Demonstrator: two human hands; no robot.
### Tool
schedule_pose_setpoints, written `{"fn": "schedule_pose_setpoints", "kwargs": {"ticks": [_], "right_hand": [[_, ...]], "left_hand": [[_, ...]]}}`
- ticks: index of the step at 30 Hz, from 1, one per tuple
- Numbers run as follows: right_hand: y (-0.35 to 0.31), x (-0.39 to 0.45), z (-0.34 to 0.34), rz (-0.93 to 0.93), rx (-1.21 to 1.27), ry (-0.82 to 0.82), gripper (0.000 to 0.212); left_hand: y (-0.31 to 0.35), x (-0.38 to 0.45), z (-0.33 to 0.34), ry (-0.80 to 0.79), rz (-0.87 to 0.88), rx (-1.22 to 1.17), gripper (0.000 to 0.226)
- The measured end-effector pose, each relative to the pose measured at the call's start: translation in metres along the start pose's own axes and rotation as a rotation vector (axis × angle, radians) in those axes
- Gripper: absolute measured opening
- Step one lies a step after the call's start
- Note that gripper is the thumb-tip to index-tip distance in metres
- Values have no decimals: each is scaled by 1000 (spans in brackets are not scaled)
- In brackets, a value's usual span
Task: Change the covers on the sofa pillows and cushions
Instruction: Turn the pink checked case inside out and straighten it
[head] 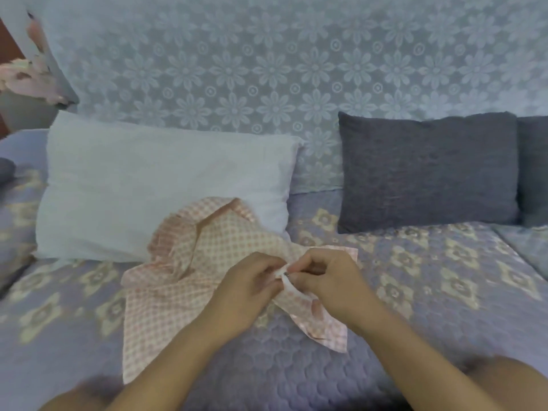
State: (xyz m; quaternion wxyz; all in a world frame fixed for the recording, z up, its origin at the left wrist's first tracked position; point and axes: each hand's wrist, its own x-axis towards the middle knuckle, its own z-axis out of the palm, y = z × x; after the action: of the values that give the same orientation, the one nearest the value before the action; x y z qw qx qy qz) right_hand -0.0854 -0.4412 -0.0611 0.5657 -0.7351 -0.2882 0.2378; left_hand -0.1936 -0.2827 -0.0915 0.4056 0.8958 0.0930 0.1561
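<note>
A pink checked pillow cover (189, 262) lies crumpled on the quilted sofa seat (415, 292) in front of me. My left hand (246, 286) and my right hand (329, 280) meet over its right part, and both pinch a small fold of its edge, where a small metal piece like a zip pull shows between the fingertips. Behind the cover a bare white pillow (154, 188) leans against the sofa back. To the right a dark grey cushion (427, 173) stands against the back, with a second dark cushion (533, 170) at the frame's right edge.
The sofa back carries a pale blue flower-patterned throw (267, 69). A pinkish blurred thing (32, 75) sits at the upper left beside the sofa's end. A dark object (6, 170) shows at the left edge. My knees fill the bottom corners.
</note>
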Motion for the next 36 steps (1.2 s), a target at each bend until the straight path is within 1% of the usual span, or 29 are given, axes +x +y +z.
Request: {"fn": "schedule_pose_setpoints", "kwargs": {"ticks": [2,4,6,9,11,13,15,16,18,20,21,23,26,28,29,30,32,33,34,35,36], "right_hand": [[-5,-6,8,36,26,68,16],[-10,-10,15,72,32,144,16],[-14,-13,20,122,13,214,16],[-24,-15,22,162,13,328,14],[-32,-14,24,137,-5,374,12],[-39,-11,23,117,-20,397,12],[-36,-6,18,136,-30,416,13],[-31,-3,13,156,-41,423,14],[-17,2,1,220,-105,439,12],[0,5,-14,297,-196,465,8],[9,5,-22,328,-235,479,7],[21,4,-37,353,-281,494,7],[25,1,-55,313,-309,522,10],[17,-5,-67,209,-278,600,15],[12,-9,-73,119,-256,661,19],[6,-13,-80,20,-239,736,21],[-5,-21,-94,-164,-199,892,18],[-6,-22,-103,-214,-180,963,15],[-2,-19,-113,-220,-189,1015,12],[9,-14,-125,-163,-239,1026,12],[28,-5,-138,-28,-318,982,19]], "left_hand": [[1,0,-2,25,-22,11,18],[3,1,-3,60,12,93,18],[9,0,-5,94,112,246,25],[24,3,-17,220,298,492,22],[42,7,-29,228,408,629,7],[63,9,-43,209,512,729,20],[80,8,-61,202,547,794,20],[83,6,-71,214,526,822,21],[77,5,-94,300,447,854,24],[56,8,-116,392,340,854,12],[44,8,-124,416,265,848,12],[19,6,-126,405,166,826,18],[-5,1,-104,404,61,759,22],[-11,3,-90,439,-14,653,24],[-11,4,-84,442,-33,594,22],[-12,6,-78,428,-35,537,17],[-12,8,-59,373,13,453,6],[-13,10,-46,321,21,427,13],[-18,12,-31,225,10,411,27],[-23,12,-14,88,-23,433,44],[-31,11,4,-56,-72,496,60]]}}
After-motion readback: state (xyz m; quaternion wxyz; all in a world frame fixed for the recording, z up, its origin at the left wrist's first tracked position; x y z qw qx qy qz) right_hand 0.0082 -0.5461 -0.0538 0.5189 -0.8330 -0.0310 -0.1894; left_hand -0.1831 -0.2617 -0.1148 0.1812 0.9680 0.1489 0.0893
